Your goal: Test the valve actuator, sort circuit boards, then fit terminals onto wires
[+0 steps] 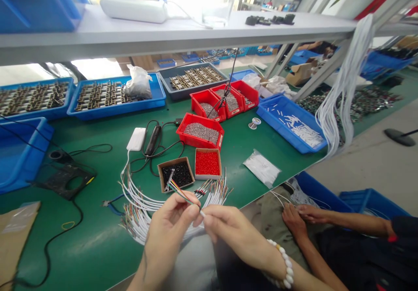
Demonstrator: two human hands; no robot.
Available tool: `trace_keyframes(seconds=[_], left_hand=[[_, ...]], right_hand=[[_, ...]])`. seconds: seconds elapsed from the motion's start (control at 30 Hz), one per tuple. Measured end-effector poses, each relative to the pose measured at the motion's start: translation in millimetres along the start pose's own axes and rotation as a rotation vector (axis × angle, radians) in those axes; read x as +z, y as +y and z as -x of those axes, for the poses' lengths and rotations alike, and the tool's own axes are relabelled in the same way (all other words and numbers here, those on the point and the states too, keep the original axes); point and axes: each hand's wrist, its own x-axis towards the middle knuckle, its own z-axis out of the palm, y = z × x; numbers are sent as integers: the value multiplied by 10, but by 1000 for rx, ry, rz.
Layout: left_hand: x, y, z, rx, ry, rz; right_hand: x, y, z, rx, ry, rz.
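My left hand [171,219] pinches a cable near the point where its coloured wires [179,191] leave the white jacket. The loose wires point up and to the left, over a small carton of black parts [183,171]. My right hand [231,230], with a white bead bracelet at the wrist, has its fingers closed on the white jacket close to my left fingertips. Behind both hands, a curved bundle of white cables [143,200] with stripped coloured ends lies on the green table [85,234]. A shiny metal piece [169,180] rests in the black parts.
Beside the black parts is a carton of red parts [208,177]. Red bins [196,142] of small metal pieces and blue trays [124,109] stand farther back. Blue-handled pliers [114,208] lie at left. A co-worker's hands [294,217] hold white cables at right. A shelf [196,35] spans overhead.
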Motion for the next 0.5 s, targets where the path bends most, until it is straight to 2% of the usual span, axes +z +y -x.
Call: trace_keyframes(seconds=[0.13, 0.17, 0.23, 0.3, 0.4, 0.5], left_hand=[[57, -1, 28, 35, -91, -32], [54, -26, 10, 70, -117, -78], [25, -128, -102, 133, -139, -310], [-15, -303, -339, 165, -89, -648], [-27, -654, -869, 134, -29, -888], [82, -990, -1377, 146, -126, -1088]], right_hand=[[16, 20, -5, -48, 48, -29], [18, 30, -8, -45, 72, -58], [18, 53, -14, -24, 117, -154], [16, 70, -10, -2, 149, -246], [7, 76, 24, 17, 164, -270], [-9, 75, 85, 50, 178, -277]])
